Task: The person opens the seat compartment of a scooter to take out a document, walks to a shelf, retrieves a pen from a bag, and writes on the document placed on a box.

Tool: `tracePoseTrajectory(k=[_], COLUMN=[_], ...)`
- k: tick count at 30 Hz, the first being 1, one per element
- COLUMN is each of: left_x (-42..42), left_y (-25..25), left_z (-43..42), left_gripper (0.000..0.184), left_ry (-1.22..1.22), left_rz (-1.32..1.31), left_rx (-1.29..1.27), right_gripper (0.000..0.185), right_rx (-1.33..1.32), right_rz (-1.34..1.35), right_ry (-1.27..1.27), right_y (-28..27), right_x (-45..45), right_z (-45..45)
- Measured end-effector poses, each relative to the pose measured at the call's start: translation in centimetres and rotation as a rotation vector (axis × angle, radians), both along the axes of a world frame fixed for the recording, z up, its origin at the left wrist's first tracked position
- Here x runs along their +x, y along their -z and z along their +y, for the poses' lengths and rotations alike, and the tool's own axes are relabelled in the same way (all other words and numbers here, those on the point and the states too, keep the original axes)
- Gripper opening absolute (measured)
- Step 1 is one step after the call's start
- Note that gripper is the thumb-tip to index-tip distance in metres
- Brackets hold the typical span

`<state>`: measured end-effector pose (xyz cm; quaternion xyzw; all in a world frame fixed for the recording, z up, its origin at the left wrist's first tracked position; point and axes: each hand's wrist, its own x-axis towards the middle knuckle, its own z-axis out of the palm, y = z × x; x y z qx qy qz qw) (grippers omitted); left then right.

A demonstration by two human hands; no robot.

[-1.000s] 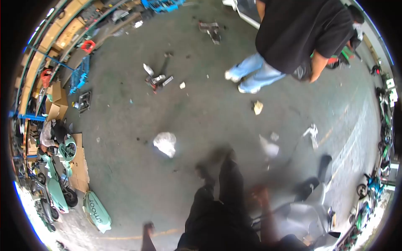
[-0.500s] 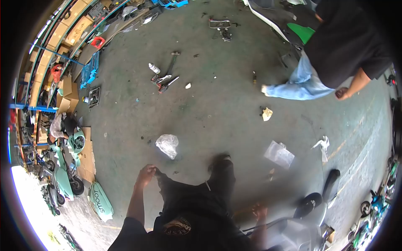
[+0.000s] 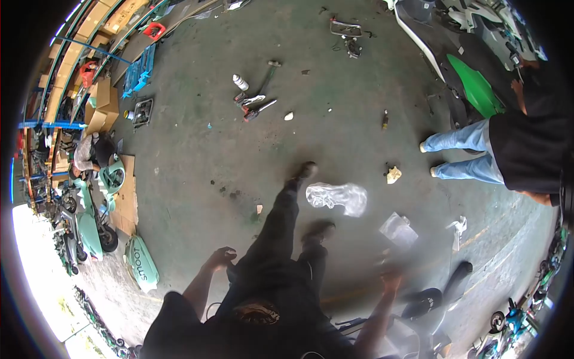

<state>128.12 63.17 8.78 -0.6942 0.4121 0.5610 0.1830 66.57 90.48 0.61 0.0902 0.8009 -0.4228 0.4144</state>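
Observation:
My left hand (image 3: 223,257) hangs beside my left thigh, its fingers loosely bent and nothing visible in them. On the other side, my right hand (image 3: 391,276) is out from my body and smeared by motion; I see no object in it. A crumpled clear plastic bag (image 3: 336,198) lies on the floor just right of my forward foot (image 3: 308,170). A second, flatter clear bag (image 3: 399,231) is on the floor beyond my right hand. Close to that hand stands a scooter with a dark seat (image 3: 423,303), partly blurred.
A hammer (image 3: 270,75), spray can (image 3: 240,82) and red-handled tool (image 3: 246,109) lie ahead. A person in a black shirt (image 3: 526,146) stands at right near a green panel (image 3: 475,87). Another person (image 3: 89,152) crouches at left among mint scooter parts (image 3: 142,263) and shelves.
My leg has swung forward. The crumpled bag has shifted right across the floor and stretched out. The person at right has moved farther right and now stands with both feet visible.

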Motion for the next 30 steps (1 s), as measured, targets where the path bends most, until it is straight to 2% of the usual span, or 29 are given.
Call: tracePoseTrajectory(k=[2,4,5,6,7,8,9,10,12,14,15,16,17,21,22,23,25,26,28,30], left_x=[3.1,2.8,2.3,1.0,-0.3,-1.6,-0.5,0.8,2.2,2.6,3.0,3.8,4.5,6.5,6.9,6.0,4.5,3.8,2.5,0.0], left_y=[5.5,7.3,7.7,6.8,5.9,4.5,6.2,7.5,6.7,4.5,4.0,3.8,3.8,5.6,6.2,5.4,4.5,4.4,3.9,2.8], left_z=[-3.3,-9.5,-12.9,-16.9,-21.0,-25.6,-29.7,-32.8,-39.3,-45.2,-47.8,-49.6,-50.9,-52.3,-52.2,-51.9,-50.5,-49.8,-48.9,-48.3], left_gripper=[0.04,0.039,0.036,0.033,0.03,0.028,0.027,0.026,0.027,0.029,0.03,0.031,0.032,0.036,0.037,0.037,0.037,0.037,0.036,0.033], left_ry=[0.161,0.233,0.323,0.235,0.154,-0.097,-0.052,-0.023,-0.158,-0.268,-0.267,-0.264,-0.226,-0.197,-0.223,-0.215,-0.199,-0.195,-0.221,-0.199], left_rz=[0.094,0.038,0.095,0.17,0.25,0.346,0.328,0.305,0.401,0.27,0.238,0.199,0.163,0.045,0.032,0.02,0.007,0.013,0.017,0.028], left_rx=[0.079,0.126,-0.065,-0.142,-0.216,-0.164,-0.212,-0.254,-0.499,-0.591,-0.601,-0.605,-0.582,-0.38,-0.311,-0.26,-0.199,-0.189,-0.143,-0.106], right_gripper=[0.021,0.023,0.02,0.017,0.014,0.012,0.012,0.013,0.015,0.022,0.022,0.025,0.03,0.032,0.031,0.03,0.031,0.034,0.024,0.028], right_rx=[-0.099,-0.041,-0.006,0.029,0.083,0.14,0.151,0.214,0.337,0.406,0.388,0.366,0.351,0.262,0.239,0.158,0.168,0.254,0.15,0.029], right_rz=[0.162,0.203,0.146,0.087,0.02,-0.048,-0.042,-0.217,-0.585,-0.764,-0.761,-0.681,-0.604,-0.613,-0.612,-0.522,-0.439,-0.449,-0.35,-0.184], right_ry=[-0.117,0.022,0.058,0.097,0.214,0.342,0.363,0.418,0.555,0.207,0.233,0.12,0.012,0.15,0.197,0.092,0.1,0.21,0.4,0.446], right_y=[-0.3,-4.0,-2.5,0.1,0.4,0.3,0.2,-0.3,-3.6,-3.6,-4.1,-5.2,-5.9,-4.1,-3.1,0.9,2.0,-0.4,-0.6,-0.5], right_x=[0.4,2.8,3.5,4.5,7.0,10.2,13.0,16.1,24.3,28.9,30.6,31.9,32.4,31.6,30.5,29.4,26.8,23.2,18.7,15.0], right_z=[-1.1,-4.6,-4.0,-2.1,-2.9,-4.4,-6.6,-9.3,-14.6,-21.3,-24.9,-28.4,-30.9,-34.9,-35.3,-33.2,-33.4,-36.3,-37.4,-38.4])
